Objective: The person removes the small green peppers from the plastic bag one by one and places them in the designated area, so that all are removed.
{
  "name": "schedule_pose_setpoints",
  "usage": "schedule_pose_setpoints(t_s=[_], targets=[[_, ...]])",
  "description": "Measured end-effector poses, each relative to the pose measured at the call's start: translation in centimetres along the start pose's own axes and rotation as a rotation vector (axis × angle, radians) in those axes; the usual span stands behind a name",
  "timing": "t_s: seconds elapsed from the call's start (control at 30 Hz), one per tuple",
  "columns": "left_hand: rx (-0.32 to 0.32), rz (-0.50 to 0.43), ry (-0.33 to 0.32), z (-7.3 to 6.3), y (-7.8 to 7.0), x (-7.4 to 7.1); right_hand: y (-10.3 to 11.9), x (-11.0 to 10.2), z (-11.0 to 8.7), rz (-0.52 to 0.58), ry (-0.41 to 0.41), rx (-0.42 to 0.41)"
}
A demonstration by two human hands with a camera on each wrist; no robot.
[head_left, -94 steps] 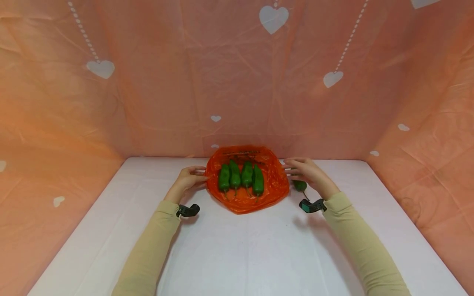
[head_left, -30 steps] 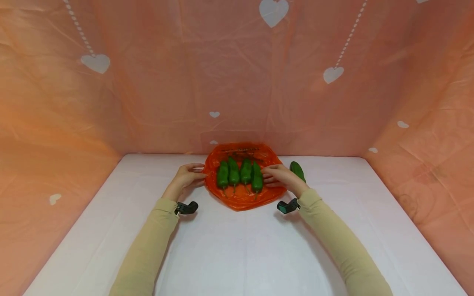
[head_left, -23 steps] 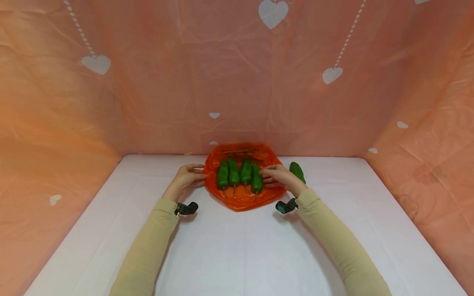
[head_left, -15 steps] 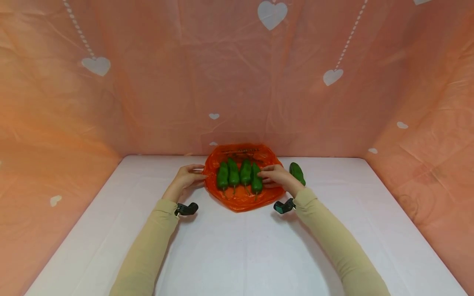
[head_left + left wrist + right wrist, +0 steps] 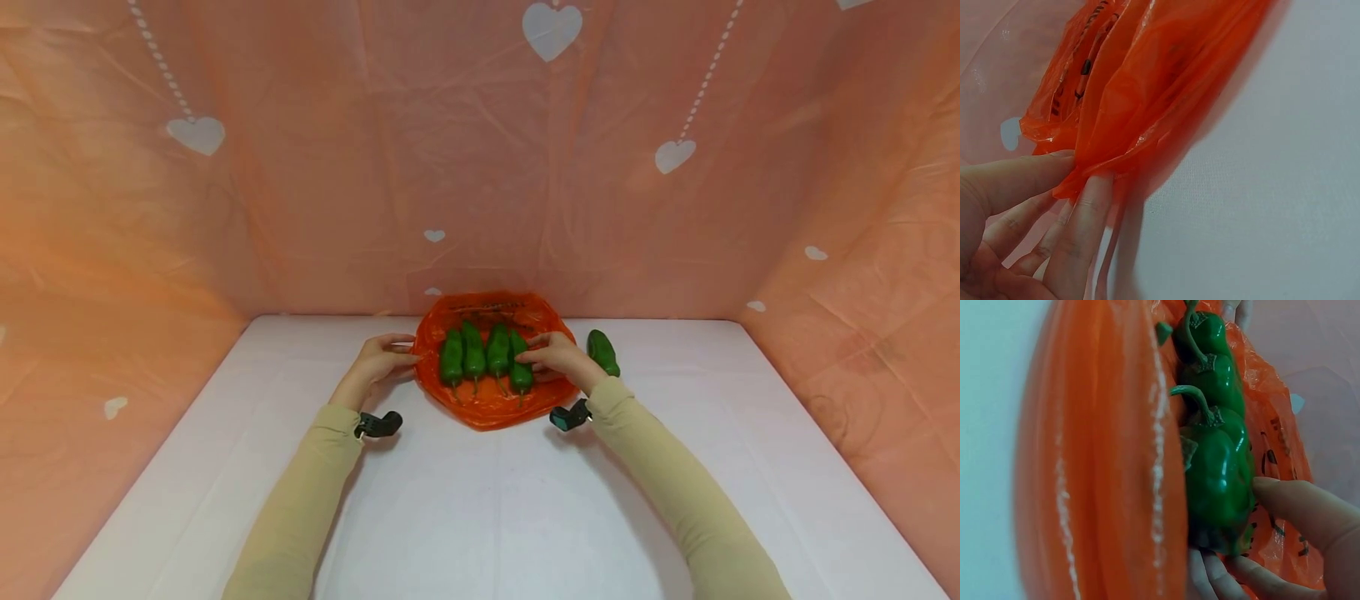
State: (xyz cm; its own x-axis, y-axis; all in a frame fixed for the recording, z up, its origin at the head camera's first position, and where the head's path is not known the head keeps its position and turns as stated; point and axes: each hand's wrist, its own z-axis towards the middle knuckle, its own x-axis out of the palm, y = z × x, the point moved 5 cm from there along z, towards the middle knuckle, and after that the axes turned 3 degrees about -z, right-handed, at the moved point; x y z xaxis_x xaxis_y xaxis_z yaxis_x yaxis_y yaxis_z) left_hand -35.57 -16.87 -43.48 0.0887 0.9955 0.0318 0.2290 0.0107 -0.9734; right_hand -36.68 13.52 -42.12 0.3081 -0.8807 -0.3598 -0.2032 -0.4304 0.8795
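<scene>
Right grip (image 5: 557, 357) has moved into the orange bag (image 5: 480, 415), pinching the rightmost green pepper (image 5: 520, 379), partly hidden. Left grip (image 5: 373, 363) pinches the bag's rim. Four peppers (image 5: 474, 360) lie inside, near the counter's (image 5: 487, 517) far edge.

Five peppers (image 5: 473, 354) (four bagged), one bag (image 5: 483, 416), two hands (image 5: 375, 364) (image 5: 561, 357).

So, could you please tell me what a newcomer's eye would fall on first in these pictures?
Most likely the bright orange bag would stand out, open at the middle of the far side of the table, with four green peppers lined up inside. The person's left grip pinches its left edge, and the right grip touches the rightmost pepper. A fifth pepper lies outside, to the bag's right.
</scene>
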Motion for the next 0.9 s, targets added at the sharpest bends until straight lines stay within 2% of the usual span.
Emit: schedule_pose_setpoints(t_s=[0.57, 0.9], targets=[[0.001, 0.018, -0.007, 0.05, 0.07, -0.07, 0.39, 0.38, 0.09, -0.088, -0.041, -0.019], [0.012, 0.027, -0.014, 0.06, -0.01, -0.03, 0.25, 0.62, 0.24, -0.081, -0.041, -0.011]])
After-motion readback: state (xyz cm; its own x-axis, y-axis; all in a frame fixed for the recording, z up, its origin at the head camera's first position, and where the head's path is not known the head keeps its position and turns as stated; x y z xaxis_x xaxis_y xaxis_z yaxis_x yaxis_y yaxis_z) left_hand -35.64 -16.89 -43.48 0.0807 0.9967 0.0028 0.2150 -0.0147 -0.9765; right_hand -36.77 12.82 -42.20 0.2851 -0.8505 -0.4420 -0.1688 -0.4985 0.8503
